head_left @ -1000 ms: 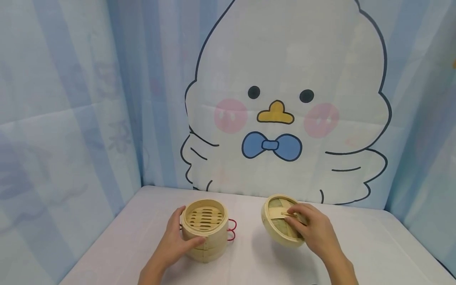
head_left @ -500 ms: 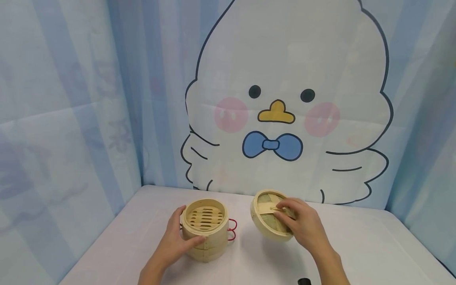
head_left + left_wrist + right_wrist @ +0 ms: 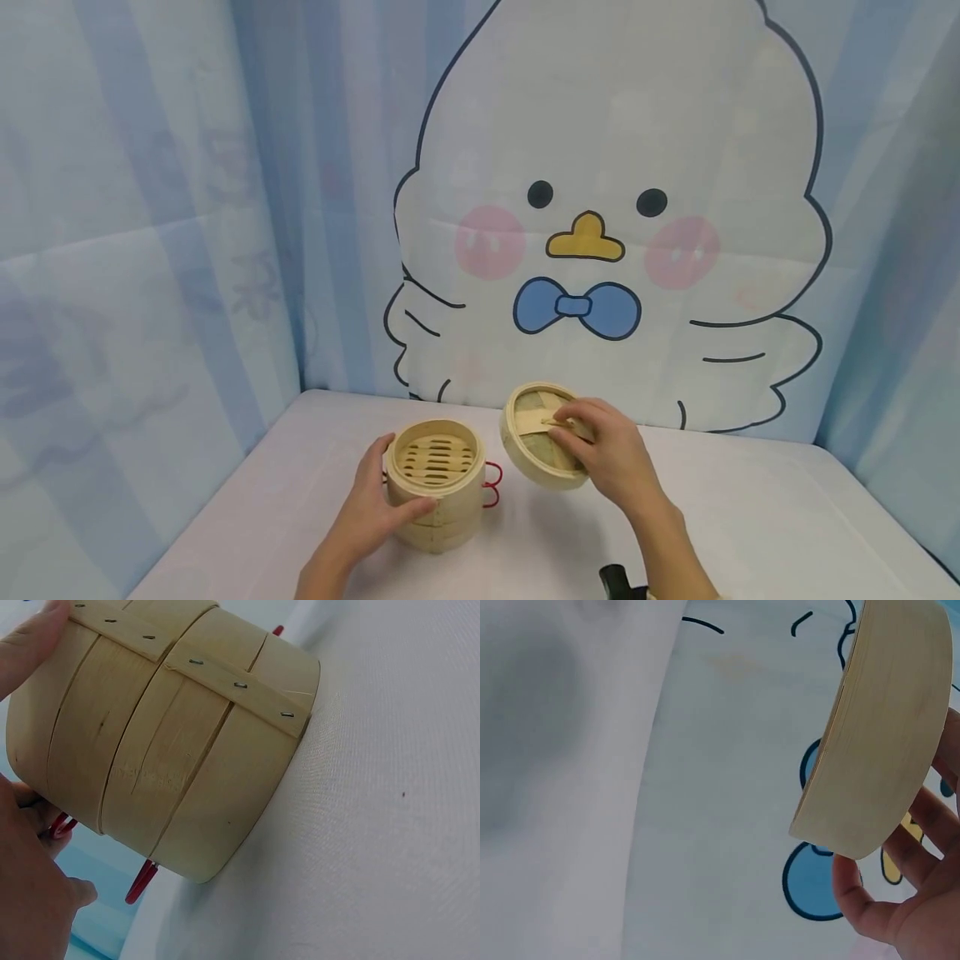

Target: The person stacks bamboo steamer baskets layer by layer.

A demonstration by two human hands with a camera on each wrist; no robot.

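On the table stands a round two-tier bamboo steamer (image 3: 442, 521), its slatted bottom visible through the uncovered top. My left hand (image 3: 366, 510) grips its left side, thumb across the front and fingers toward the back. Red loop handles (image 3: 492, 485) stick out on the right. Side bands with metal staples show on the steamer (image 3: 165, 727) in the left wrist view. My right hand (image 3: 611, 454) pinches the small top handle of the bamboo lid (image 3: 517, 437), holding it tilted in the air right of the steamer. The lid's plain side wall (image 3: 885, 735) fills the right wrist view's upper right.
A white cloth covers the table (image 3: 750, 517). Behind it hangs a curtain (image 3: 600, 125) printed with a white bird wearing a blue bow tie. Striped blue curtain (image 3: 150, 292) closes the left side. A black object (image 3: 615, 581) shows beside my right forearm.
My right hand has carried the lid leftward and slightly up, closer to the steamer. The left hand and steamer have stayed in place. More of the black object by the right forearm shows.
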